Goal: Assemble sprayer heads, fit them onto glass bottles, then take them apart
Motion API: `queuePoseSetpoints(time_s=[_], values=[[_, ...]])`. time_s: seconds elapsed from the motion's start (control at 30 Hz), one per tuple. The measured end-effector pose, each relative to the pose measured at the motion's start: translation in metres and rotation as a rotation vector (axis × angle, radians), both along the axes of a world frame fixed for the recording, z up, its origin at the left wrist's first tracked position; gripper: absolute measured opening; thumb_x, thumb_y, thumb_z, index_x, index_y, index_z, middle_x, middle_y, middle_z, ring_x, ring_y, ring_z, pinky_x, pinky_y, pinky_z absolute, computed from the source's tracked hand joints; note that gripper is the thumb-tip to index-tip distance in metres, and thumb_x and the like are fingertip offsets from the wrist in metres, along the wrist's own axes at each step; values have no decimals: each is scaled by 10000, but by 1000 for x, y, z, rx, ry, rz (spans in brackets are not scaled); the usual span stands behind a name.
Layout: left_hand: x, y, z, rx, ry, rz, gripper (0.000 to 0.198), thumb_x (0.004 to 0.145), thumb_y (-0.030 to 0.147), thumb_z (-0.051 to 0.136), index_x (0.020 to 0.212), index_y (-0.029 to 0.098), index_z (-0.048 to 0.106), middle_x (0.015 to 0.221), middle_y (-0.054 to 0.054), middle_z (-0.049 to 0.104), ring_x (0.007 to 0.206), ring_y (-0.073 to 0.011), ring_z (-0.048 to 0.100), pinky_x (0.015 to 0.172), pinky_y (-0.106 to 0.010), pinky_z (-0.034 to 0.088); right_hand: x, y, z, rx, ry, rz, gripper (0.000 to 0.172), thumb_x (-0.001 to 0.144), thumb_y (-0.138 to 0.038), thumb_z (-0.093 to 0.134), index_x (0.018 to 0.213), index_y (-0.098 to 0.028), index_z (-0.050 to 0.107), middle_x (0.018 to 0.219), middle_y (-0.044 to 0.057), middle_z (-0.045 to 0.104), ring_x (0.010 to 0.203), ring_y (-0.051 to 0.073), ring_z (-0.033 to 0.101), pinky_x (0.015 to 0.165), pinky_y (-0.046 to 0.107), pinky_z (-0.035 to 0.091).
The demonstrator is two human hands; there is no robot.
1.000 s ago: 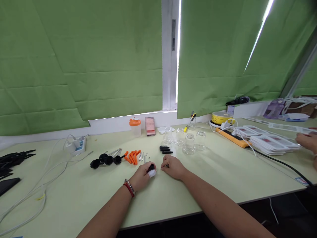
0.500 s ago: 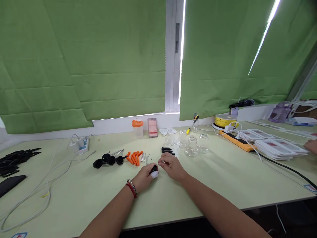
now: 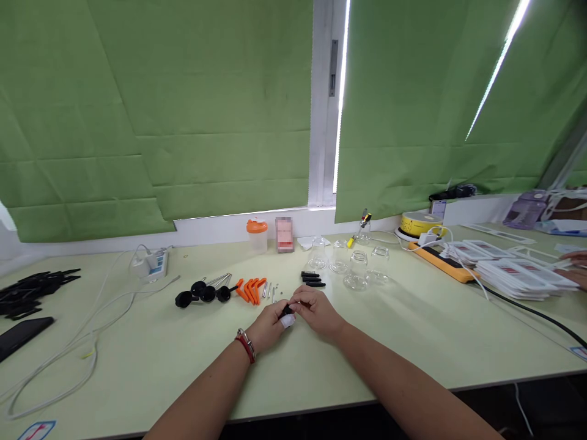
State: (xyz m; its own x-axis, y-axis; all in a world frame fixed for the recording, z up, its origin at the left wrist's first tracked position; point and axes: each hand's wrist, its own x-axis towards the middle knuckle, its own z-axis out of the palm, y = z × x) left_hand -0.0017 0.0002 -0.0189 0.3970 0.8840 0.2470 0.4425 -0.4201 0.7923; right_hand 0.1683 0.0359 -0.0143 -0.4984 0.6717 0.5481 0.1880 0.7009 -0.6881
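My left hand (image 3: pixel 269 327) is closed round a small black part (image 3: pixel 287 311), mostly hidden by the fingers; a white wrap covers the thumb. The fingers of my right hand (image 3: pixel 316 310) are pinched together and touch the top of that part; whatever lies between the fingertips is too small to make out. Just beyond my hands lie thin metal pins (image 3: pixel 269 291), orange angled handles (image 3: pixel 252 289) and several small black brushes (image 3: pixel 312 280). Round black cups with stems (image 3: pixel 208 293) sit to the left of the orange pieces.
Several clear glass jars (image 3: pixel 356 270) stand behind my right hand. Farther back are an orange-lidded shaker (image 3: pixel 257 237) and an orange power strip (image 3: pixel 443 263). White cables (image 3: pixel 94 330) and a black phone (image 3: pixel 25 337) lie left. Another person's hand (image 3: pixel 573 269) touches stacked white frames (image 3: pixel 523 275).
My right fingertips have moved left onto the black part in my left hand. The other person's hand has come farther into view over the white frames. The view has shifted slightly.
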Motion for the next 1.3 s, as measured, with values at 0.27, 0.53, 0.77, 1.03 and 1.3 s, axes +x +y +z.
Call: queuePoseSetpoints(time_s=[0.27, 0.53, 0.77, 1.03, 1.3], values=[[0, -1, 2, 0, -2, 3, 151, 839, 315, 464, 801, 175, 503, 715, 15, 471, 670, -121, 408, 629, -228, 373, 0, -1, 0, -39, 27, 9, 150, 830, -259, 558, 857, -216, 700, 806, 31, 590, 738, 134, 569, 701, 266, 457], [0, 0, 1, -2, 0, 3, 168, 837, 333, 463, 816, 174, 509, 723, 11, 481, 682, -127, 420, 644, -235, 380, 0, -1, -1, -49, 24, 1, 160, 831, -276, 558, 861, -218, 704, 799, 33, 602, 740, 137, 574, 709, 269, 461], [0, -1, 2, -4, 0, 11, 155, 837, 321, 462, 807, 175, 505, 713, 12, 476, 672, -126, 416, 629, -233, 374, 1, -2, 2, -49, 15, 6, 156, 832, -271, 557, 859, -223, 703, 797, 30, 602, 740, 139, 575, 706, 269, 461], [0, -1, 3, -9, 14, 16, 161, 830, 331, 457, 816, 179, 510, 719, 12, 488, 677, -131, 424, 643, -240, 372, 4, 0, 3, -20, -25, 5, 170, 841, -262, 529, 852, -213, 691, 808, 32, 612, 754, 137, 575, 711, 258, 453], [0, -3, 6, -24, 40, 28, 153, 830, 323, 446, 839, 188, 517, 723, 11, 492, 683, -136, 423, 636, -242, 358, 37, 25, -5, -181, -293, -460, 198, 808, -339, 507, 841, -197, 640, 790, 33, 639, 681, 150, 556, 606, 256, 385]])
